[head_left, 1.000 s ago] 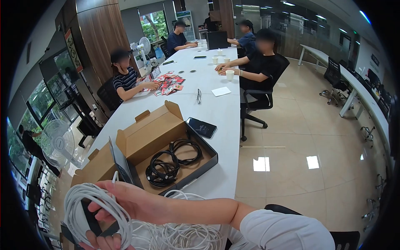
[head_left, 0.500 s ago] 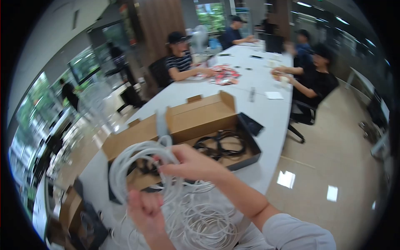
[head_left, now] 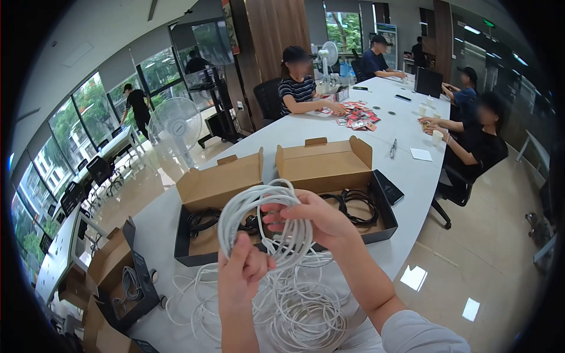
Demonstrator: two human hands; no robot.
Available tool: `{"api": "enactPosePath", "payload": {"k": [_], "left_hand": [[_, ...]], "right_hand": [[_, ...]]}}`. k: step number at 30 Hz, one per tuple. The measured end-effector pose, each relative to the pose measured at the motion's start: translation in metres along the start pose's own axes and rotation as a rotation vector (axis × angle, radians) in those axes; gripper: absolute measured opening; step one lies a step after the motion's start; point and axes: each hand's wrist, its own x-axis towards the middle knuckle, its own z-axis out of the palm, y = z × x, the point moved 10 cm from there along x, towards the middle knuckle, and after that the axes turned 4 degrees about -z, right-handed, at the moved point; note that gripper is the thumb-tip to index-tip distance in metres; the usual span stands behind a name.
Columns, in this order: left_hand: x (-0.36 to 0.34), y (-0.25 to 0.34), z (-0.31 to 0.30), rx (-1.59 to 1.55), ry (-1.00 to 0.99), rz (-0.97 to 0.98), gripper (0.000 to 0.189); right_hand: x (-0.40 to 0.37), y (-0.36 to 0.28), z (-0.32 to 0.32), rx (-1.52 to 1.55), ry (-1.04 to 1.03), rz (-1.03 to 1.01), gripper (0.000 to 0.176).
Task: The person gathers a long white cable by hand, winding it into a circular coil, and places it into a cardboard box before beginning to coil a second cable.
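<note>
A coil of white cable [head_left: 247, 206] is held up in front of me over the white table [head_left: 294, 132]. My right hand [head_left: 315, 220] grips its right side with the fingers through the loops. My left hand [head_left: 242, 270] pinches the lower left of the same coil. Below the hands more loose white cable [head_left: 300, 309] lies piled on the table's near end. Behind the coil stand two open cardboard boxes: the right box [head_left: 329, 167] holds coiled black cables [head_left: 353, 203], and the left box [head_left: 215, 185] also has black cable inside.
A black phone [head_left: 388, 187] lies by the right box. Several people sit further along the table with red packets [head_left: 356, 115] and paper cups. A standing fan [head_left: 175, 126] is at left. More open boxes [head_left: 120, 276] sit low at left. An office chair [head_left: 456, 188] stands at right.
The view has swung left and steadied. The white coil has come up in front of the boxes, and my left hand has closed onto its lower left while my right hand keeps hold.
</note>
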Motion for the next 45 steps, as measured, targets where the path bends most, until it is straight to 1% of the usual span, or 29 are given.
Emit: {"api": "enactPosePath", "payload": {"k": [2, 3, 6, 7, 9, 11, 12, 13, 14, 16, 17, 19, 20, 22, 23, 25, 26, 27, 30, 31, 32, 33, 34, 35, 38, 39, 42, 44, 45], "left_hand": [[0.003, -0.004, -0.001, -0.023, -0.015, -0.026, 0.031], [0.005, -0.005, -0.002, -0.041, -0.005, -0.040, 0.030], [0.008, -0.008, -0.010, -0.085, -0.004, -0.068, 0.029], [0.010, -0.009, -0.010, -0.084, -0.004, -0.075, 0.028], [0.010, -0.011, -0.011, -0.120, -0.009, -0.112, 0.023], [0.012, -0.015, -0.014, -0.077, 0.089, -0.100, 0.019], [0.012, -0.017, -0.017, -0.055, 0.137, -0.095, 0.018], [0.016, -0.012, -0.021, 0.150, 0.095, 0.005, 0.008], [0.017, -0.012, -0.024, 0.266, 0.081, 0.058, 0.007], [0.020, -0.006, -0.020, 0.502, 0.052, 0.163, 0.019], [0.019, -0.005, -0.018, 0.380, 0.058, 0.165, 0.022], [0.019, -0.007, -0.018, 0.453, 0.052, 0.104, 0.037], [0.019, -0.008, -0.019, 0.488, 0.046, 0.071, 0.045], [0.016, 0.008, -0.012, 0.972, -0.010, 0.212, 0.085], [0.014, 0.013, -0.009, 1.213, -0.041, 0.287, 0.105], [0.018, 0.016, -0.013, 0.905, -0.251, 0.234, 0.124], [0.019, 0.016, -0.015, 0.749, -0.350, 0.206, 0.134], [0.020, 0.018, -0.024, 0.659, -0.345, 0.248, 0.147], [0.019, 0.028, -0.020, 0.322, -0.361, 0.346, 0.151], [0.017, 0.033, -0.020, 0.302, -0.267, 0.402, 0.145], [0.018, 0.030, -0.019, 0.422, -0.271, 0.351, 0.141], [0.019, 0.027, -0.023, 0.540, -0.278, 0.297, 0.138], [0.019, 0.024, -0.024, 0.658, -0.289, 0.242, 0.134], [0.017, 0.030, -0.027, 0.688, -0.219, 0.285, 0.119], [0.009, 0.017, -0.025, 0.605, -0.380, 0.020, 0.109], [0.008, 0.018, -0.022, 0.613, -0.313, 0.040, 0.099], [0.004, 0.034, 0.000, 1.002, -0.156, 0.142, 0.084], [0.010, 0.029, -0.001, 1.058, -0.008, 0.238, 0.073], [0.012, 0.027, -0.005, 1.082, 0.066, 0.286, 0.068]], "right_hand": [[-0.002, -0.003, -0.002, -0.009, 0.024, 0.005, 0.023], [-0.001, -0.001, -0.005, -0.025, -0.025, 0.001, 0.020], [-0.003, -0.005, 0.000, -0.060, -0.020, -0.056, 0.026], [-0.006, -0.007, 0.000, -0.152, 0.031, -0.052, 0.018], [-0.005, -0.006, 0.000, -0.120, 0.036, -0.064, 0.018], [-0.004, -0.006, 0.001, -0.113, 0.040, -0.089, 0.020], [-0.003, -0.007, 0.001, -0.084, 0.033, -0.087, 0.016], [-0.004, -0.010, 0.000, -0.055, 0.026, -0.086, 0.013], [-0.005, -0.012, -0.002, -0.026, 0.019, -0.085, 0.010], [-0.010, -0.019, -0.002, -0.076, 0.021, -0.114, 0.021], [-0.011, -0.023, -0.001, -0.122, 0.011, -0.125, 0.024], [-0.013, -0.025, -0.002, -0.197, 0.021, -0.154, 0.036], [-0.014, -0.025, -0.003, -0.233, 0.035, -0.151, 0.036], [-0.019, -0.028, -0.001, -0.308, 0.065, -0.149, 0.034], [-0.021, -0.030, 0.006, -0.419, 0.051, -0.149, 0.034], [-0.024, -0.033, 0.018, -0.641, 0.018, -0.149, 0.033], [-0.024, -0.031, 0.025, -0.669, -0.058, -0.149, 0.033], [-0.026, -0.028, 0.030, -0.697, -0.135, -0.147, 0.033], [-0.031, -0.013, 0.044, -0.763, -0.379, -0.088, 0.034], [-0.031, -0.007, 0.046, -0.808, -0.448, -0.069, 0.034], [-0.033, -0.002, 0.048, -0.853, -0.514, -0.052, 0.034], [-0.034, -0.001, 0.045, -0.880, -0.501, -0.023, 0.031], [-0.034, -0.007, 0.043, -0.902, -0.443, -0.054, 0.030], [-0.033, -0.012, 0.041, -0.924, -0.381, -0.086, 0.029], [-0.027, -0.027, 0.022, -0.986, -0.169, -0.138, 0.026], [-0.025, -0.031, 0.016, -0.984, -0.110, -0.132, 0.027], [-0.022, -0.035, 0.007, -0.904, 0.006, -0.198, 0.031], [-0.022, -0.042, 0.012, -0.861, 0.061, -0.278, 0.032], [-0.022, -0.040, 0.011, -0.766, 0.072, -0.234, 0.033]]}}
